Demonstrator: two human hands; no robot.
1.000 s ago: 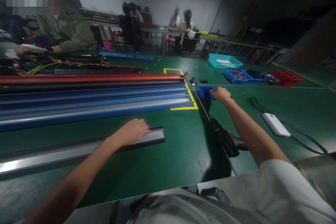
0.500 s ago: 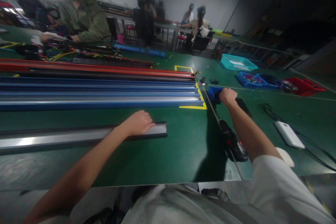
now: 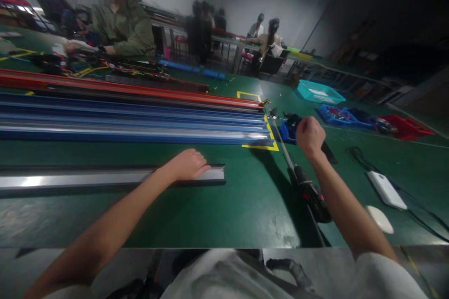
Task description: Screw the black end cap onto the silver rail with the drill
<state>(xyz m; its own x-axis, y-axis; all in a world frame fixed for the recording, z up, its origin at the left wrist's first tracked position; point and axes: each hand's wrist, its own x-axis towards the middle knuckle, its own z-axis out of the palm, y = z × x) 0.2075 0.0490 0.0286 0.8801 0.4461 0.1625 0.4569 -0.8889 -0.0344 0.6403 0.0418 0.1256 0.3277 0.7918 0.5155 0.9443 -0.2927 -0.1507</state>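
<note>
Near its right end, a long dark-edged metal channel (image 3: 87, 178) with a pale inner face lies on the green table. My left hand (image 3: 187, 164) is closed over it, the thumb resting along the inner face. My right hand (image 3: 311, 136) is a closed fist raised beside a small blue bin (image 3: 288, 134). A small black part (image 3: 293, 120) shows at its fingers, over the bin; its exact kind is hard to make out. Below the right hand, a black power drill (image 3: 312, 198) lies on the table near my forearm.
Blue channels (image 3: 140, 126) and red channels (image 3: 147, 91) lie side by side beyond my left hand. A thin metal rod (image 3: 284, 147) runs past the drill. Farther right are a teal basket (image 3: 321, 92), a red bin (image 3: 403, 126) and a white power bank (image 3: 386, 190). A person (image 3: 129, 32) sits across the table.
My right hand has lifted out of the small blue bin and come slightly toward me, with a small black part showing at its fingers. My left hand stays on the channel.
</note>
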